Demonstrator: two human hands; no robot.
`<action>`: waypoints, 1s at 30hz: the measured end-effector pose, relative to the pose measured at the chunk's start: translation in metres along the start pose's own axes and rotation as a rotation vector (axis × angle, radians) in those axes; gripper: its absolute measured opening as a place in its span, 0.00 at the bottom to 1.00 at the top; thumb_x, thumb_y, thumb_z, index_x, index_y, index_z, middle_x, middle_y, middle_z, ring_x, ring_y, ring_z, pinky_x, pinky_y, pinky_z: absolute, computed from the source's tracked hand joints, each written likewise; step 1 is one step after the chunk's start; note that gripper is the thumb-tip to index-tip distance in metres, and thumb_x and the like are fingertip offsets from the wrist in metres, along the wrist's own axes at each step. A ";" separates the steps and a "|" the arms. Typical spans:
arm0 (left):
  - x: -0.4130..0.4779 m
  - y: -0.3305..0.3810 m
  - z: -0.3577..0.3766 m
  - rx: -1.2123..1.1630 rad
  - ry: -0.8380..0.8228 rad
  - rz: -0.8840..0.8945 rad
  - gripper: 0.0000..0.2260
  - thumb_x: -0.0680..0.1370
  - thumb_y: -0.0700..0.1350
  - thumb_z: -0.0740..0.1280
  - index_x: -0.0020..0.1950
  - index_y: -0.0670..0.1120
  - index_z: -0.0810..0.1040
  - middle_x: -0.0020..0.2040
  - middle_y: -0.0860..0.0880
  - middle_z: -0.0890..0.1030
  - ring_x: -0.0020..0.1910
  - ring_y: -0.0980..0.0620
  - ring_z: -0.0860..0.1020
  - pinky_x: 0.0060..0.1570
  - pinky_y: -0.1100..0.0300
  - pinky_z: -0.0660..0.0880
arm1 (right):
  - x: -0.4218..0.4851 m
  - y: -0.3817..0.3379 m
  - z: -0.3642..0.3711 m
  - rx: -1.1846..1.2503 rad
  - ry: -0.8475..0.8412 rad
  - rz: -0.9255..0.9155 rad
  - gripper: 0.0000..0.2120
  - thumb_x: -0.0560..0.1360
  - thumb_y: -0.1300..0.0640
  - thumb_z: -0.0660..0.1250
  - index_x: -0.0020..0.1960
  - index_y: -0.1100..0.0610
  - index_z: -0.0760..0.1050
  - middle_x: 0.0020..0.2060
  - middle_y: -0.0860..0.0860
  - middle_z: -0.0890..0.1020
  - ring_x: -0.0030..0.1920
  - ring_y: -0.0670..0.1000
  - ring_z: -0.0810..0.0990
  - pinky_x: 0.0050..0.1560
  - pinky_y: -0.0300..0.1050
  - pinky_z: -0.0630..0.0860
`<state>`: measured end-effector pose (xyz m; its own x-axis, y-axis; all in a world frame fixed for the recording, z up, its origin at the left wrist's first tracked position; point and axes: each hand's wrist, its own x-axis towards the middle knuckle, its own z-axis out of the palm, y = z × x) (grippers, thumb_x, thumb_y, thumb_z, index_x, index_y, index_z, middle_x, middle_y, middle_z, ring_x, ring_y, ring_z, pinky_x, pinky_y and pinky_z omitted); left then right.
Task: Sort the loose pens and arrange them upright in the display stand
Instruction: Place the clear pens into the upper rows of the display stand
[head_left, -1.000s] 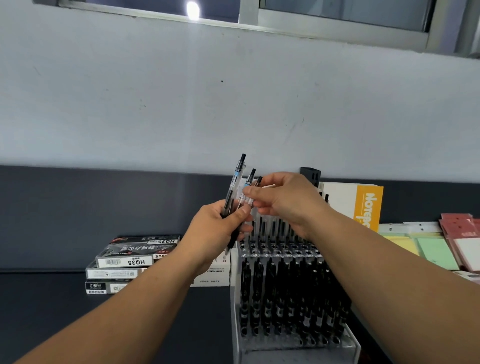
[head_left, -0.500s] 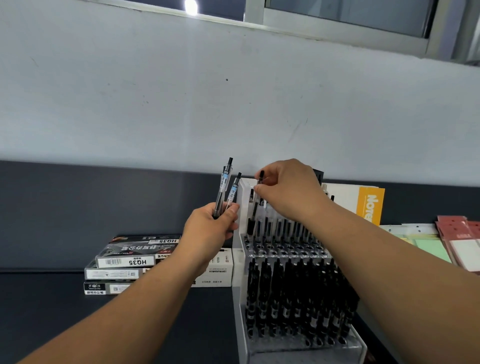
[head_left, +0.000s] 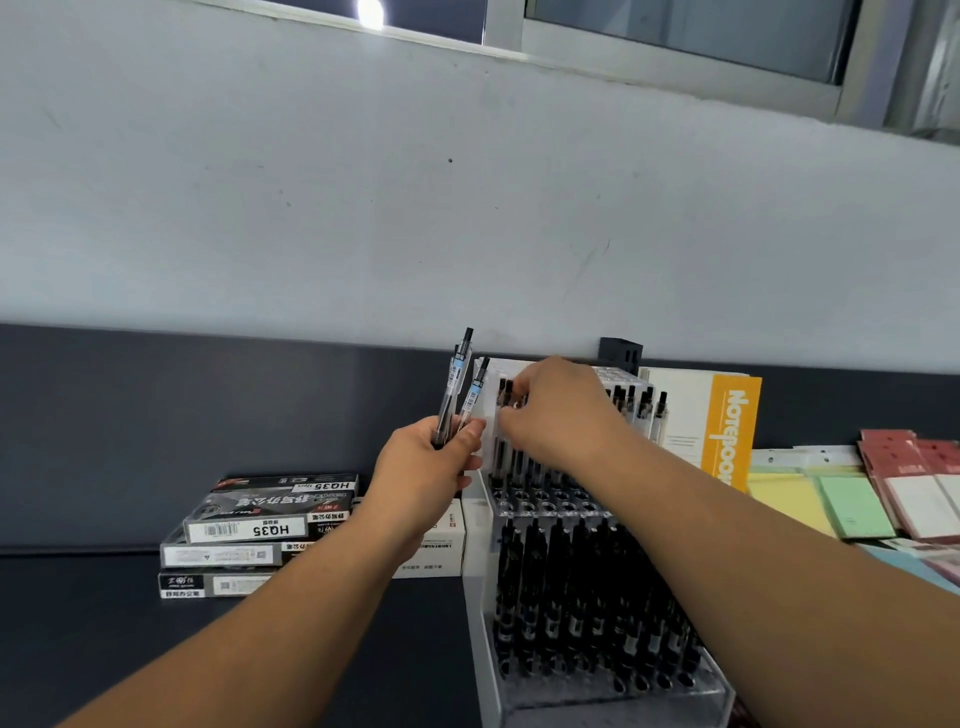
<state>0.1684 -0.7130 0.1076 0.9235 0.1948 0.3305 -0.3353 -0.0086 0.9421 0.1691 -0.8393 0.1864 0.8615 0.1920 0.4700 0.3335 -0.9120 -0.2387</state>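
The left hand (head_left: 423, 470) grips 2 loose pens (head_left: 457, 387) by their lower barrels, fingers wrapped round them. Both pens stand nearly upright, black clicker ends on top, leaning slightly toward the right hand (head_left: 563, 415). Just beside that grip, the right hand has its fingers curled round a pen (head_left: 503, 389) at the left end of the top row. Only the pen's dark top shows above the fingertips, and its lower end is hidden.

Directly under the right hand is the display stand (head_left: 478, 623), a tiered rack with a white side wall. Several round holes show along the row below the hand. Nearer the person, the lower tiers hold many black pens (head_left: 582, 597) packed upright.

Below and outward from the left hand, a stack of 3 flat pen boxes (head_left: 249, 530) lies on the dark table (head_left: 104, 649). Beyond the right wrist, an orange-spined notebook (head_left: 727, 431) stands against the wall, with pastel paper pads (head_left: 852, 506) farther out.
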 end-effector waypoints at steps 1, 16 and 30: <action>0.000 -0.001 -0.001 -0.002 0.003 -0.003 0.06 0.78 0.48 0.67 0.49 0.46 0.81 0.42 0.48 0.83 0.41 0.55 0.81 0.47 0.56 0.81 | 0.001 0.000 0.001 -0.027 0.004 -0.003 0.08 0.73 0.58 0.65 0.47 0.60 0.81 0.40 0.54 0.83 0.42 0.54 0.81 0.44 0.46 0.79; -0.015 0.015 0.006 0.101 -0.062 0.065 0.17 0.78 0.57 0.63 0.46 0.43 0.80 0.33 0.46 0.73 0.27 0.51 0.66 0.29 0.58 0.65 | -0.016 0.018 -0.001 0.567 0.067 0.050 0.08 0.79 0.50 0.63 0.53 0.51 0.79 0.36 0.50 0.84 0.32 0.45 0.82 0.41 0.45 0.81; -0.027 0.039 0.069 0.067 -0.009 0.128 0.09 0.81 0.51 0.60 0.51 0.54 0.80 0.46 0.52 0.82 0.48 0.54 0.80 0.49 0.58 0.77 | -0.028 0.087 -0.054 1.147 0.029 0.168 0.11 0.73 0.59 0.73 0.52 0.64 0.79 0.36 0.53 0.82 0.33 0.46 0.80 0.35 0.37 0.78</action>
<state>0.1435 -0.7863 0.1390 0.8755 0.1791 0.4488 -0.4380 -0.0980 0.8936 0.1534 -0.9438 0.1984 0.9236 0.0780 0.3754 0.3801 -0.0580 -0.9231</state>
